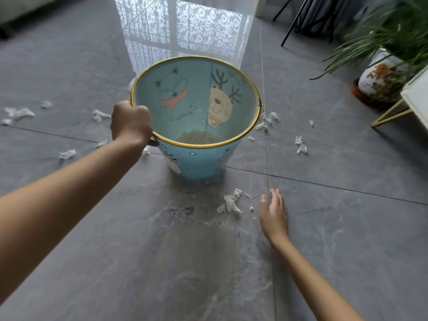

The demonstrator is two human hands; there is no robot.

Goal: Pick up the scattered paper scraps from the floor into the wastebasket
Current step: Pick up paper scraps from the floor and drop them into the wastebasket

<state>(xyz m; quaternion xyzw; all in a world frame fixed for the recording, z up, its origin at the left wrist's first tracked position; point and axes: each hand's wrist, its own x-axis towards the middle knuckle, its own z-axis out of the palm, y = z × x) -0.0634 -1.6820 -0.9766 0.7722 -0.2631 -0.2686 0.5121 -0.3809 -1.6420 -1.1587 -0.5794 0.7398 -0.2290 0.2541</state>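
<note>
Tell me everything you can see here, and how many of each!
wastebasket: one, light blue with gold rim, middle of floor
paper scraps: many, white, scattered left, right and in front of the wastebasket
pale pile: one, at the wastebasket's bottom, too unclear to name
potted plant: one, green leaves, white-and-orange pot, far right
white table: one, gold legs, right edge
black stand legs: at least two, top right
floor: grey tiles
left hand: grips the wastebasket's rim
right hand: fingers straight, beside the front scraps
</note>
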